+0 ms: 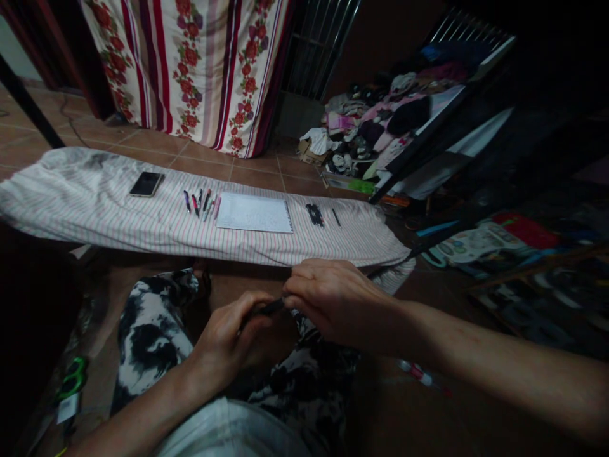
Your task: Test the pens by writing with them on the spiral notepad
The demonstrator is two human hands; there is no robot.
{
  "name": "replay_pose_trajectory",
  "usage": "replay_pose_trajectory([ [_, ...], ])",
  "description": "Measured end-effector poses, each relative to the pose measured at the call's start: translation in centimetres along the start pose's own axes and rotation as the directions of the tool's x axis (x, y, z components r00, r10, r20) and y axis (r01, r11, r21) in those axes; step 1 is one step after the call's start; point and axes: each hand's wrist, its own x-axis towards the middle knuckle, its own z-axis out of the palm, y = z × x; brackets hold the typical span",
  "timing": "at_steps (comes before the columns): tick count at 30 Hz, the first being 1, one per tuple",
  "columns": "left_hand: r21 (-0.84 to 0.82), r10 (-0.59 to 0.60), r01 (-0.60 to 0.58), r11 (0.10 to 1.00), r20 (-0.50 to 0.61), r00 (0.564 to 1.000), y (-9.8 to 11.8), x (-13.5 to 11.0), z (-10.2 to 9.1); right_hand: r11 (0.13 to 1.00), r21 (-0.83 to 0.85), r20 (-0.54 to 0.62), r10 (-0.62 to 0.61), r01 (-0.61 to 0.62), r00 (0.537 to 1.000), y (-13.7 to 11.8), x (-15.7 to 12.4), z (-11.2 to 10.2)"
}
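Note:
Above my lap, my left hand (228, 330) is closed around one end of a slim black pen (272, 308). My right hand (328, 295) grips the other end, so only a short dark stretch shows between the hands. Beyond them, a spiral notebook (254, 212) with faint writing lies open on a striped cloth (190, 236). Left of the notebook are several coloured pens (203, 204). To its right sit a small group of black pens (314, 215) and a separate thin black piece (336, 217).
A phone (146, 184) rests on the cloth's left part. Green-handled scissors (72, 378) lie low at left. On the floor at right is a red-and-clear pen-like item (419, 373). Behind are a flowered curtain (214, 76) and a heap of clothes (375, 120).

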Motion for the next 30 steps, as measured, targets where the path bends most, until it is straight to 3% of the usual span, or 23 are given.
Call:
replay_pose_trajectory([
  [5,0.079,0.094,-0.09,0.993,-0.046,0.995,-0.1,0.0,0.1,1.0,-0.007,-0.01,0.031,-0.031,0.999,-0.1,0.0,0.2],
  [9,0.036,0.043,-0.042,0.999,-0.049,0.998,-0.1,0.4,0.0,0.999,0.03,-0.022,0.043,-0.042,0.999,0.0,0.1,0.0],
  [13,-0.201,-0.099,0.085,0.976,-0.057,0.993,0.0,1.1,0.1,0.976,0.219,-0.051,0.013,-0.001,0.999,0.7,0.6,-0.3],
  [16,-0.463,-0.162,0.152,0.873,0.018,0.987,0.2,1.3,0.1,0.913,0.407,-0.067,0.056,-0.024,0.996,1.2,1.0,-0.2],
  [19,-0.626,-0.199,0.224,0.747,0.111,0.974,0.5,1.2,0.2,0.755,0.648,-0.043,0.161,-0.095,0.986,1.2,1.1,0.4],
  [22,-0.716,-0.195,0.252,0.651,0.163,0.967,0.6,1.1,0.4,0.49,0.859,0.023,0.255,-0.149,0.967,1.0,1.3,1.2],
  [25,-0.772,-0.172,0.241,0.588,0.172,0.97,0.8,1.1,0.4,0.255,0.954,0.082,0.289,-0.159,0.954,0.7,1.5,2.0],
  [27,-0.789,-0.168,0.244,0.564,0.179,0.969,0.9,1.1,0.5,0.178,0.972,0.092,0.308,-0.152,0.947,0.5,1.6,2.4],
  [30,-0.802,-0.169,0.245,0.545,0.181,0.969,1.1,1.2,0.4,0.143,0.982,0.065,0.355,-0.123,0.933,0.1,1.7,3.0],
])
